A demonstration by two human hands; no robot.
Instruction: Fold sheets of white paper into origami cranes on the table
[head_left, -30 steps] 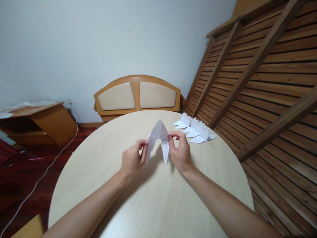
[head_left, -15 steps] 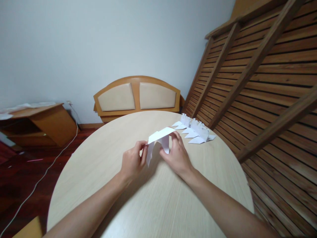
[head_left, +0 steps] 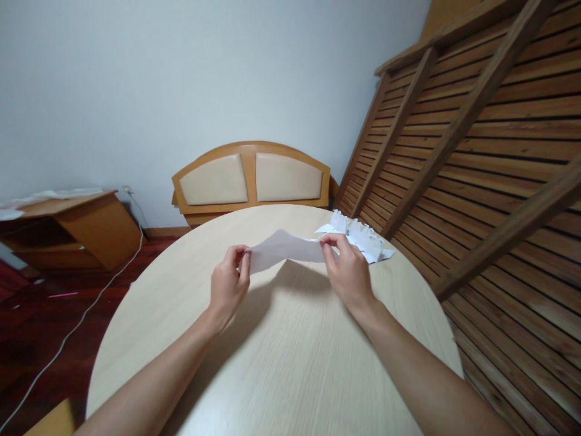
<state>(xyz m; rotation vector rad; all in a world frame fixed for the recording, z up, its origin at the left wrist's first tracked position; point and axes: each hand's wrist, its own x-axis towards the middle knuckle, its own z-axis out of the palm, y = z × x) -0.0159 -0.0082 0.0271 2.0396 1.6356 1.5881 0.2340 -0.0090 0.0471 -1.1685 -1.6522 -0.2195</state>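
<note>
A folded white paper (head_left: 285,247) is stretched out wide and held a little above the round light-wood table (head_left: 272,363). My left hand (head_left: 229,286) pinches its left end with the fingers closed. At the paper's right end my right hand (head_left: 347,272) pinches it the same way. A cluster of several folded white paper pieces (head_left: 358,235) lies on the table just beyond my right hand.
A wooden headboard with two beige panels (head_left: 252,178) stands behind the table against the wall. A slatted wooden frame (head_left: 476,151) leans along the right side. At the left stands a low wooden cabinet (head_left: 77,227), and a white cable (head_left: 68,339) runs over the dark floor.
The paper, held as a narrow upright peak a second ago, has been pulled open sideways. My hands have moved apart, the left to the left and the right to the right.
</note>
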